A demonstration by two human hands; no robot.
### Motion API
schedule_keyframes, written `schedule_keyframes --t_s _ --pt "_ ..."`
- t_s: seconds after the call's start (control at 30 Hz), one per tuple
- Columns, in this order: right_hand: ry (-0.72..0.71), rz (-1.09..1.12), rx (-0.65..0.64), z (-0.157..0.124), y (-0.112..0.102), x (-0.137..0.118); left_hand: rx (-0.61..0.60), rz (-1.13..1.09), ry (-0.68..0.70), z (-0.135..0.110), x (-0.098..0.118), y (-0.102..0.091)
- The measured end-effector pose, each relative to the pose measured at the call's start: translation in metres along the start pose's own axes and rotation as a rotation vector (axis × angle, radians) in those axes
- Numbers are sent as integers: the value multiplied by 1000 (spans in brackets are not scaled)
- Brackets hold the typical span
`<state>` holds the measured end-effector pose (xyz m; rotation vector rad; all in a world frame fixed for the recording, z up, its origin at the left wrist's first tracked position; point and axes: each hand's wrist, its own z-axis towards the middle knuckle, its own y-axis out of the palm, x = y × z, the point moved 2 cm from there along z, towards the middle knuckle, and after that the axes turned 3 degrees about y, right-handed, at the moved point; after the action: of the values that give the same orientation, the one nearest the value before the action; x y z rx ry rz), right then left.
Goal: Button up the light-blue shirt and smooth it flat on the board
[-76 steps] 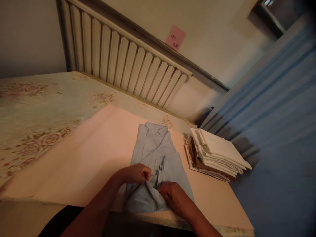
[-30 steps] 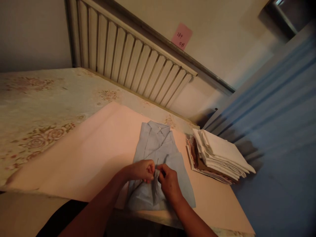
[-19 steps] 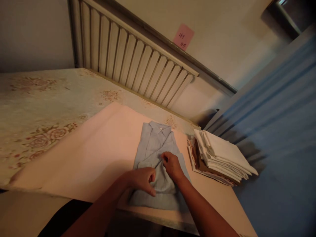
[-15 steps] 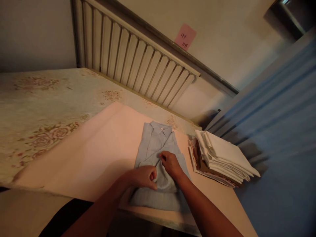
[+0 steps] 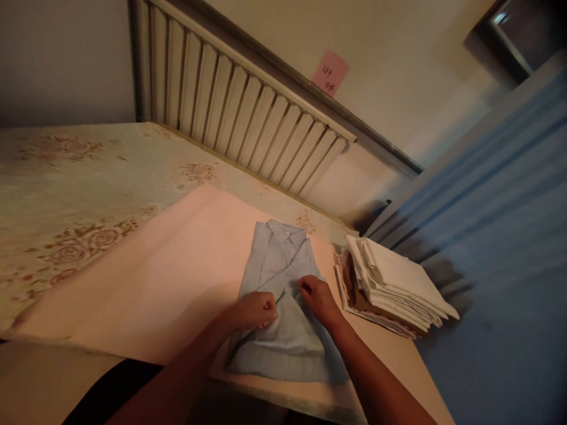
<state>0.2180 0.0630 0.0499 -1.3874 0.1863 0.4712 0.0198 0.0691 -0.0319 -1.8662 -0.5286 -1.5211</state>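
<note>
A light blue shirt (image 5: 283,248) lies folded into a narrow shape, its collar pointing away from me. Over its lower half, my left hand (image 5: 257,309) is closed, pinching the shirt's fabric at the left. My right hand (image 5: 316,295) grips the cloth a little higher and to the right, fingers curled in. Between the two hands the raised fabric is drawn into soft folds. The exact spots where the fingertips meet the cloth are partly hidden. Beneath the shirt spreads a pale pink sheet (image 5: 190,254).
A stack of folded white and brown cloths (image 5: 398,283) sits right of the shirt. Floral cloth (image 5: 80,183) covers the surface at the left. A radiator (image 5: 239,106) stands along the wall behind, and a blue curtain (image 5: 505,254) hangs at the right.
My hands have moved slightly apart, the right one to the right and the left one up and left. The fabric between them is spread wider, and the left fingers have closed.
</note>
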Motion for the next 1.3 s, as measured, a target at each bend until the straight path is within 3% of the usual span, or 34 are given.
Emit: schedule_keyframes --t_s 0.1,0.27,0.47,0.63,0.93,1.07,1.17,1.3 --pt "122 104 -23 -13 -3 4 17 -28 -36 3 -2 0" --pt "472 537 -235 -32 8 2 38 -49 -84 0 6 -1" --pt "660 919 -207 -32 17 -10 26 -58 -73 -1 7 -2" --pt "497 940 -211 -28 19 -17 16 -54 -66 0 6 -1" --pt "91 384 -77 -22 30 -19 27 -58 -109 -2 15 -3" --pt "-35 251 -33 -19 39 -13 35 -63 -110 -4 15 -3" --pt "-19 265 -22 -12 40 -9 40 -75 -108 -5 16 -3" --pt "148 436 -45 1 37 -8 37 -78 -112 -5 17 -4"
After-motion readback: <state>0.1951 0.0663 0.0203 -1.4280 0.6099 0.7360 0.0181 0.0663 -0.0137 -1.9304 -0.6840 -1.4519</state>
